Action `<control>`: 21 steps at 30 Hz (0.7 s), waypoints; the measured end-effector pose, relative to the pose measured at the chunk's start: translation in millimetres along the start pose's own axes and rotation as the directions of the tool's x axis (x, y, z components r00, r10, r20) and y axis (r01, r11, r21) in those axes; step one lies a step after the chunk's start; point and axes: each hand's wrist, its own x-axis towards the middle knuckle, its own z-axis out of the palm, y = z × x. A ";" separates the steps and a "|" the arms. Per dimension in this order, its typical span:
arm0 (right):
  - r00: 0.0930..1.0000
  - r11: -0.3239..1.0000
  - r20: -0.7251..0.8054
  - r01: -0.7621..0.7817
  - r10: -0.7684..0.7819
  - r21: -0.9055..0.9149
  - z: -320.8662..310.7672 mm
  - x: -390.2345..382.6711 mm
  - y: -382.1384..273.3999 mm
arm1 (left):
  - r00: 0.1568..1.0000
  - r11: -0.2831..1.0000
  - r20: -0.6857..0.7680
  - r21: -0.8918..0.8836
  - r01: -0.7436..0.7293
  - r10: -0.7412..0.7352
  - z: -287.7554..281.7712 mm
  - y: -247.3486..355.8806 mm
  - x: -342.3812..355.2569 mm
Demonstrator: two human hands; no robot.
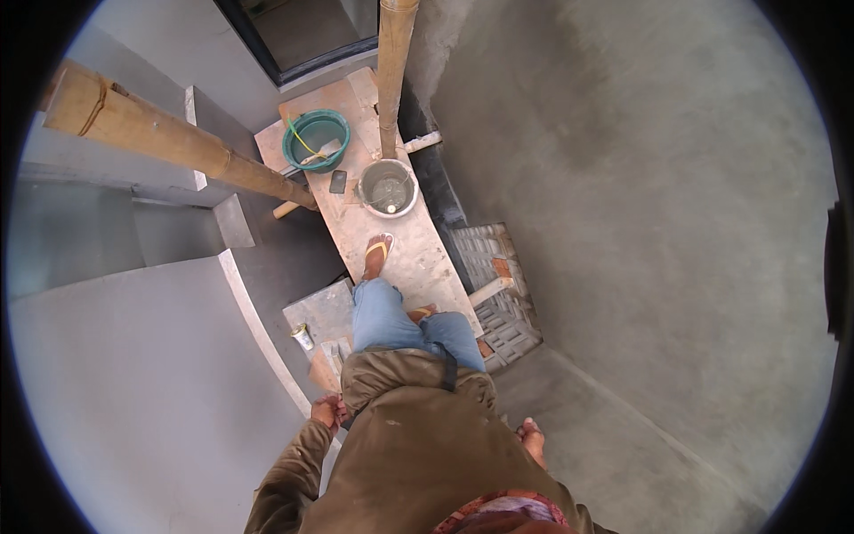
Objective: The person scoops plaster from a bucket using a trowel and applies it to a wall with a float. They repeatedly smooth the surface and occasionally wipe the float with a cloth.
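My left hand (329,412) hangs beside my left hip with its fingers curled. Whether anything is inside them I cannot make out. On the other side, my right hand (531,440) is held out by my right hip, fingers closed and their inner side hidden. Neither hand touches the things on the plank platform (427,267) on which I stand. Ahead of my feet sits a round bucket (389,189) with grey wet-looking contents. Beyond it to the left is a green basin (318,141) with murky liquid and a yellow strap-like piece. A small dark flat object (338,182) lies between them.
Two bamboo poles, one slanting at left (160,129) and one upright (394,71), flank the platform. A cup-like container (302,336) stands on a lower board (320,311). Woven slats (498,258) lie at right, beside a large grey plastered wall (658,214).
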 end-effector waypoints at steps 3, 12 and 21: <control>0.977 0.931 0.181 -0.041 0.114 -0.364 21.6 -16.1 -18.9 | 0.997 0.967 0.074 0.254 0.006 -0.026 -23.6 -16.3 18.4; 0.976 0.828 0.114 0.218 -0.186 -0.517 37.0 -22.2 -10.7 | 0.978 0.693 0.194 0.694 -0.194 0.080 1.0 -10.5 12.8; 0.891 0.638 -0.095 0.240 -0.444 -0.732 -18.1 94.3 50.6 | 0.915 -0.171 0.372 0.922 -0.346 0.157 -73.0 -37.9 78.3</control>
